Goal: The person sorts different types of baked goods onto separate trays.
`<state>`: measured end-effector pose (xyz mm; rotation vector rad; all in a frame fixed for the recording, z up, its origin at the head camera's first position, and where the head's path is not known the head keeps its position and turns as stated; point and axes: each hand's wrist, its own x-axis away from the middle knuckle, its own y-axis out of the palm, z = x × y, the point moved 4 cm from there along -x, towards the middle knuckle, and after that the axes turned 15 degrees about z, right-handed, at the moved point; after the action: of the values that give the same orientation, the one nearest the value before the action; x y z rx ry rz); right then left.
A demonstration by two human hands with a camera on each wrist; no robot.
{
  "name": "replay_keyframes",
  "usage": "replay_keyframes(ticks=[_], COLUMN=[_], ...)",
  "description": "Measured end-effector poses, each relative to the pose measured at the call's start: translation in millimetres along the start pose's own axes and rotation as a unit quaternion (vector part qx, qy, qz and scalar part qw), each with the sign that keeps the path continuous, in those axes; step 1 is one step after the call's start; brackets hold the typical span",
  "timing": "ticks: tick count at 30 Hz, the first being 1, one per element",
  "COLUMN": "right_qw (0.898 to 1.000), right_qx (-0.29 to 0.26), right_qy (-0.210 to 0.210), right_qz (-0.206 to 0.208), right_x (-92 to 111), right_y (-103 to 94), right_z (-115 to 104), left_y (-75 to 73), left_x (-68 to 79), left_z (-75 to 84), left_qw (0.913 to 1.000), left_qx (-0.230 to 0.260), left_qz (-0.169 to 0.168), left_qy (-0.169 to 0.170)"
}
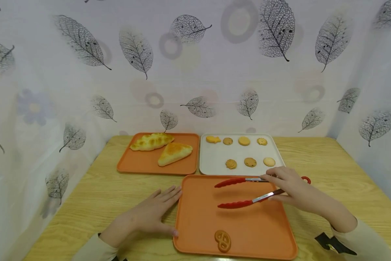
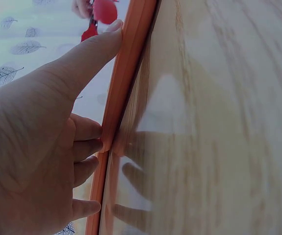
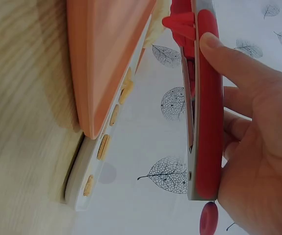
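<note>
My right hand grips a pair of red-tipped metal tongs, spread apart over the near orange tray. In the right wrist view the thumb lies along the red handle of the tongs, with the fingers on the far side. Nothing is between the tong tips. A brown pretzel-shaped cookie lies near the front edge of that tray. My left hand rests at the tray's left side, fingers extended, and in the left wrist view its thumb and fingertips are right at the orange rim.
Behind, a white tray carries several cookies in two rows. Left of it, another orange tray bears a braided bread and a triangular bread. A leaf-patterned curtain hangs behind the wooden table.
</note>
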<state>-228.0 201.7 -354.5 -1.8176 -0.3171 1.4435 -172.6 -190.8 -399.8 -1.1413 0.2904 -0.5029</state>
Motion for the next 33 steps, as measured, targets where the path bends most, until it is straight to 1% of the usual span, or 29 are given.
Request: replay_keyframes(ticks=[3, 7, 10, 14, 17, 19, 25, 33], right_qw=[1.0, 0.999, 0.997, 0.992, 0.988, 0.986, 0.987, 0.989], right_qx=[-0.011, -0.003, -0.007, -0.043, -0.069, -0.075, -0.052, -0.029], right_qy=[0.003, 0.015, 0.03, 0.057, 0.068, 0.069, 0.057, 0.05], right_qz=[-0.018, -0.049, -0.074, -0.102, -0.119, -0.129, -0.143, -0.135], right_x=[5, 11, 14, 16, 16, 15, 16, 16], right_y=[-3.1, -7.5, -10.6, -13.7, -14.7, -14.9, -14.1, -7.0], right_z=[-7, -18, -25, -31, -34, -36, -39, -44], left_y=[0.5, 1.2, 1.8, 2.5, 2.9, 3.2, 3.4, 2.7], left_x=[-0.3, -0.1, -0.2, -0.6, -0.5, -0.6, -1.1, -0.7], left_z=[-0.3, -1.0, -1.9, -3.6, -4.7, -5.2, -5.6, -4.2], left_qw=[1.0, 1.0, 1.0, 1.0, 1.0, 1.0, 1.0, 1.0], left_qx=[0.0, 0.003, 0.005, 0.004, 0.005, 0.005, 0.007, 0.007], left_qz=[0.0, 0.003, 0.005, 0.006, 0.006, 0.006, 0.004, 0.003], left_qy=[0.0, 0.001, 0.001, 0.003, 0.002, 0.002, 0.003, 0.003])
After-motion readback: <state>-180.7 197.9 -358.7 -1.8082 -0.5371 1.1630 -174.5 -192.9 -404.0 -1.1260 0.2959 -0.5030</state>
